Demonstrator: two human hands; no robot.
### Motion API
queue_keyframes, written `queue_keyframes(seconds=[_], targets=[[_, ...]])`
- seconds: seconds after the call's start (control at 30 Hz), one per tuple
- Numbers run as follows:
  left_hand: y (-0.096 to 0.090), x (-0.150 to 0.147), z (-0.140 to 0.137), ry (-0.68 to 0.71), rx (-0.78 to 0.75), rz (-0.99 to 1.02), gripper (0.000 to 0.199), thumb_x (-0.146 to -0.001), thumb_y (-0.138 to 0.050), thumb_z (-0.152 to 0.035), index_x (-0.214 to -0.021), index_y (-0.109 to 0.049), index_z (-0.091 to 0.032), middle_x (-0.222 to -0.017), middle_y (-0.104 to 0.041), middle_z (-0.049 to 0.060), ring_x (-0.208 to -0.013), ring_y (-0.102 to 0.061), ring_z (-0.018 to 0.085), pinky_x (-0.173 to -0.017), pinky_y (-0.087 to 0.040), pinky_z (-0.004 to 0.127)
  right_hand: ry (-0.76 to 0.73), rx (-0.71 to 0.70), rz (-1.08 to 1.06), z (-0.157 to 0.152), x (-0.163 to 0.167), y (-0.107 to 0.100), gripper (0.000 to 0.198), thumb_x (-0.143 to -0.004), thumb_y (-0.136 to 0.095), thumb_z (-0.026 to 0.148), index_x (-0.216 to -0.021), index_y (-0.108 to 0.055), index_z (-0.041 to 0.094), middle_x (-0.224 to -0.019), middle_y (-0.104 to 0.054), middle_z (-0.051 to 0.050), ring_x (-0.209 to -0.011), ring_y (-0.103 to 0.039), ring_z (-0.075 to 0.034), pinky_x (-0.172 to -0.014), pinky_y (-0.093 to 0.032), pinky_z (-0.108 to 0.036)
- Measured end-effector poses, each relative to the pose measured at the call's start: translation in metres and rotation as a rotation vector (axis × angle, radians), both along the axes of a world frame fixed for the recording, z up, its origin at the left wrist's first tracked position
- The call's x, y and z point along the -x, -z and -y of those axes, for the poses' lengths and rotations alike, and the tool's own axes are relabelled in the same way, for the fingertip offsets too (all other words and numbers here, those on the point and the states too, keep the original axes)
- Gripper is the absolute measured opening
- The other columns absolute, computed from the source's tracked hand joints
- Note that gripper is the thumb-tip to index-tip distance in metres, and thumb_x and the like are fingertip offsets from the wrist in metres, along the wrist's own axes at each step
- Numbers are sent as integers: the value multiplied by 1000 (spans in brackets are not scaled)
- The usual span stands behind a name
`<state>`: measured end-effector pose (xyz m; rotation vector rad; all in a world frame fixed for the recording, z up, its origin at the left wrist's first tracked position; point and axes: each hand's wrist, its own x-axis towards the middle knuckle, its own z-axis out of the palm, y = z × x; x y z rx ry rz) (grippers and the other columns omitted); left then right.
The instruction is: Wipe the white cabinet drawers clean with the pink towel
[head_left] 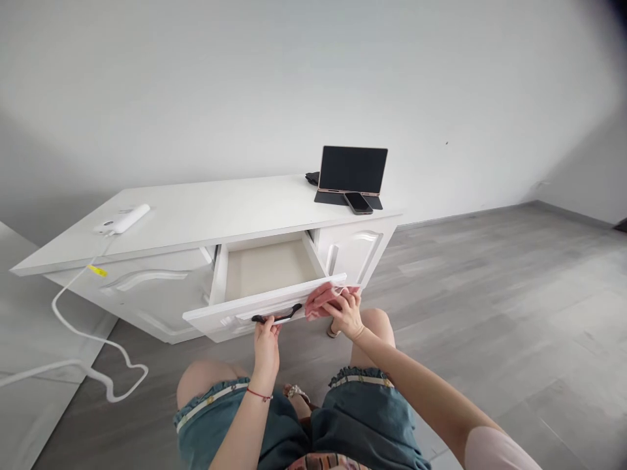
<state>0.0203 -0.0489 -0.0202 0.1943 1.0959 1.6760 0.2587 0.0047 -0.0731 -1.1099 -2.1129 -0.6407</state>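
A white drawer (269, 295) is pulled out from the middle of the cabinet, its beige floor bare. My left hand (267, 339) has its fingers wrapped round the black handle (289, 314) on the drawer front. At the right end of that front, my right hand (347, 314) grips a pink cloth (321, 299). The cloth lies against the drawer's face near its right edge, and part of it is bunched under the fingers.
On the white cabinet top (220, 205) a tablet (353, 171) stands propped, with a phone (358, 203) before it and a dark item (312, 177) behind. A white power strip (126, 219) sits at left, its cord (73, 281) hanging toward the grey floor (465, 281).
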Motion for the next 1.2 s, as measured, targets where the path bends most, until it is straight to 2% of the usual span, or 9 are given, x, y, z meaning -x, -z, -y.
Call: queue_keyframes(seconds=[0.07,0.13,0.27,0.47,0.67,0.83,1.0,1.1,1.2], targets=[[2,1,3,7,-37,4,35,-62,-82,-26,-69,-48,-22,-75,-64,-4,-77,-66,14,-84,-47,32,13,-49,-37,2,7,-15,34,-86,-64,19,-109,-76,42,-106,-66,-5,-112,-44,-28,-100,-28,-48],[3,0,5,4,-66,3,40,-61,-85,-31,-67,-47,-22,-75,-64,-4,-78,-65,14,-85,-47,32,-50,-73,-6,2,21,-30,31,-88,-64,22,-110,-76,41,-106,-67,-4,-111,-44,-27,-101,-28,-47],[5,-4,8,15,-94,16,33,-67,-83,-34,-77,-55,-22,-85,-71,0,-84,-68,16,-86,-49,33,-162,-49,87,4,66,-52,28,-95,-59,26,-114,-74,41,-115,-70,-1,-110,-45,-24,-98,-29,-44],[10,-4,11,-23,-130,72,15,-77,-71,-21,-90,-64,-23,-92,-72,2,-87,-67,15,-88,-49,33,-225,21,154,14,119,-64,29,-101,-49,31,-122,-70,36,-130,-68,1,-109,-47,-23,-95,-29,-43],[12,0,10,35,-119,47,27,-72,-73,-35,-95,-68,-22,-92,-71,4,-91,-66,18,-90,-47,36,-238,72,180,14,116,-66,28,-98,-55,28,-121,-70,36,-125,-69,1,-110,-46,-22,-95,-30,-41],[8,3,8,23,-84,65,27,-68,-80,-33,-82,-60,-21,-86,-70,3,-82,-66,17,-88,-47,35,-164,-16,72,14,92,-50,23,-94,-62,28,-111,-73,38,-116,-69,-1,-110,-43,-24,-99,-28,-43],[7,3,10,11,-85,68,26,-74,-79,-33,-78,-55,-22,-84,-65,1,-82,-65,16,-89,-47,35,88,0,-155,17,76,-10,29,-85,-61,14,-100,-75,35,-105,-58,-8,-114,-42,-29,-98,-33,-49],[6,1,10,-19,-50,89,28,-75,-77,-30,-72,-50,-23,-78,-61,-2,-77,-64,14,-86,-48,32,270,8,-389,17,88,19,30,-87,-48,11,-103,-69,26,-104,-49,-10,-109,-44,-29,-92,-40,-50],[3,-1,10,-12,-15,80,31,-75,-77,-28,-70,-47,-23,-72,-59,-4,-72,-63,12,-84,-50,31,380,23,-671,17,115,43,28,-90,-42,15,-112,-58,20,-111,-45,-13,-107,-45,-29,-90,-44,-48]])
